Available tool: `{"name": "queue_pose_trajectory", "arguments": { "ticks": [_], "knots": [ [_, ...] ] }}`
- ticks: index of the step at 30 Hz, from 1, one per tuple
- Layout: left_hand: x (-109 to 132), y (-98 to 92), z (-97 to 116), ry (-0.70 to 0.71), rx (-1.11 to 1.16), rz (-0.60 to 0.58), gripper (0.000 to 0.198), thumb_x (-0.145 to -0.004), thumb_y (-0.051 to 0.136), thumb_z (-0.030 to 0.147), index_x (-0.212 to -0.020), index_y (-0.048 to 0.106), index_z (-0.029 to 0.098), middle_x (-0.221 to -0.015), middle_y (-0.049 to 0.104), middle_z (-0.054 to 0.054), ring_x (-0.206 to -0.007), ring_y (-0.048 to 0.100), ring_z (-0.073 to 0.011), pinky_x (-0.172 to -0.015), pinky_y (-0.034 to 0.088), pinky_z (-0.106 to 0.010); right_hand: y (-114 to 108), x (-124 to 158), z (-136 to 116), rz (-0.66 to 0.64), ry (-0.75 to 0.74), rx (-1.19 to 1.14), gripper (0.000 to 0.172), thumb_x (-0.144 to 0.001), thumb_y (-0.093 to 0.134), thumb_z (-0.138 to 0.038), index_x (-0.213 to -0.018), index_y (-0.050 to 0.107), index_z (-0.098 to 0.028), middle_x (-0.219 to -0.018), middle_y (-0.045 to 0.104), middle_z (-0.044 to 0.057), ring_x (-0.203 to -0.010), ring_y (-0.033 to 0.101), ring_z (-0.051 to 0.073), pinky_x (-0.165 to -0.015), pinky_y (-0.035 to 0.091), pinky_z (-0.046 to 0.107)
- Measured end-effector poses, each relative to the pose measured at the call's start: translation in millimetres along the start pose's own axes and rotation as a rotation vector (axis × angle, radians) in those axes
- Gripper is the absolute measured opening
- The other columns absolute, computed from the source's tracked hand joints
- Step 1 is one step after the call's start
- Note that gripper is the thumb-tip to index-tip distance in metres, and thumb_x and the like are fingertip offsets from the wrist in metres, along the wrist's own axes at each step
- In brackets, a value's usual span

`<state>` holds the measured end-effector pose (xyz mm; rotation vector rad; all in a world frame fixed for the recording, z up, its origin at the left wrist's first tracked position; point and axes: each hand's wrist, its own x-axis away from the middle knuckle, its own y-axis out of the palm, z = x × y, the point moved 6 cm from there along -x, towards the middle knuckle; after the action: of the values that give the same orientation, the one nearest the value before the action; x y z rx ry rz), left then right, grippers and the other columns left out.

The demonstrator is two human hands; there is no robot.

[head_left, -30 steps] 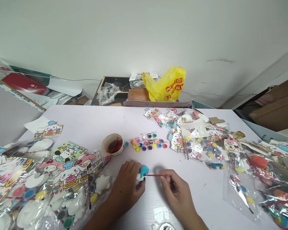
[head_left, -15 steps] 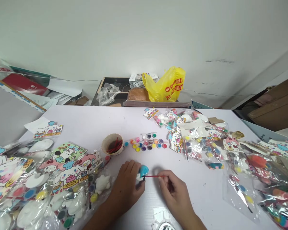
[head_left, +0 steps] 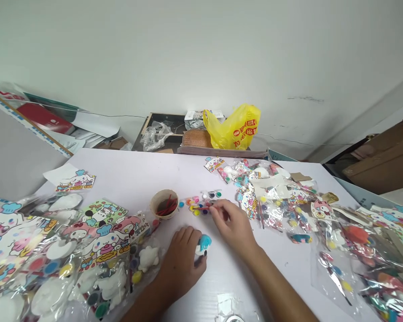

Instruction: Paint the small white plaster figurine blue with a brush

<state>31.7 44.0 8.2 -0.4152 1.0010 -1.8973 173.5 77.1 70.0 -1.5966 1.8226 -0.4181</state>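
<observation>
My left hand [head_left: 180,264] rests on the white table [head_left: 134,174], fingers closed round a small white figurine painted blue on top [head_left: 202,244]. My right hand [head_left: 231,223] reaches forward over the row of little paint pots [head_left: 201,203], pinching a thin red brush [head_left: 201,208] whose tip points left into the pots. A paper cup [head_left: 164,203] holding red brushes stands just left of the pots.
Clear bags of cartoon craft kits are piled at the left [head_left: 53,250] and the right [head_left: 289,197]. A yellow plastic bag [head_left: 233,126] and a dark tray [head_left: 161,129] sit behind the table's far edge. Cardboard boxes [head_left: 383,156] stand at far right.
My right hand has lifted the brush away from the figurine and moved forward to the paint pots. The left hand keeps hold of the figurine. The view has shifted slightly.
</observation>
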Motion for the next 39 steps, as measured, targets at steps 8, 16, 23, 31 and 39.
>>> {"name": "queue_pose_trajectory", "arguments": {
  "ticks": [8,16,23,31,39],
  "knots": [
    [0,1.3,-1,-0.065,0.009,-0.041,0.022,-0.073,0.053,0.012,-0.093,0.05,0.02,-0.096,0.052,-0.005,-0.093,0.045,-0.0251,-0.093,0.036,-0.045,46,-36,-8,-0.083,-0.052,0.225,0.023,-0.093,0.055,-0.031,-0.075,0.062,-0.02,-0.063,0.059,-0.001,-0.063,0.054,0.015,-0.059,0.031,0.024],
    [0,1.2,-1,-0.086,0.014,-0.054,0.021,-0.072,0.052,0.011,-0.092,0.051,0.019,-0.095,0.052,-0.005,-0.093,0.045,-0.0253,-0.092,0.036,-0.045,57,-39,0,-0.114,-0.021,0.224,0.029,-0.093,0.056,-0.032,-0.067,0.059,-0.02,-0.063,0.061,0.0,-0.064,0.054,0.016,-0.059,0.03,0.025],
    [0,3.7,-3,-0.088,0.02,-0.063,0.022,-0.073,0.053,0.013,-0.094,0.051,0.02,-0.097,0.053,-0.005,-0.094,0.045,-0.0249,-0.093,0.035,-0.044,57,-44,7,-0.129,0.066,0.167,0.032,-0.093,0.053,-0.033,-0.065,0.059,-0.019,-0.058,0.061,-0.002,-0.056,0.053,0.012,-0.054,0.028,0.023],
    [0,3.1,-3,-0.088,0.003,-0.064,0.022,-0.073,0.052,0.012,-0.093,0.05,0.021,-0.096,0.053,-0.005,-0.094,0.047,-0.0253,-0.093,0.036,-0.044,55,-44,6,-0.139,0.081,0.151,0.031,-0.093,0.052,-0.031,-0.064,0.058,-0.02,-0.06,0.06,-0.001,-0.058,0.052,0.014,-0.055,0.029,0.024],
    [0,1.6,-2,-0.092,0.007,-0.055,0.022,-0.073,0.053,0.013,-0.093,0.05,0.02,-0.097,0.053,-0.005,-0.095,0.047,-0.0258,-0.095,0.035,-0.045,60,-50,2,-0.2,0.097,0.128,0.03,-0.089,0.055,-0.029,-0.061,0.059,-0.019,-0.057,0.06,-0.002,-0.054,0.05,0.012,-0.054,0.028,0.024]
  ]
}}
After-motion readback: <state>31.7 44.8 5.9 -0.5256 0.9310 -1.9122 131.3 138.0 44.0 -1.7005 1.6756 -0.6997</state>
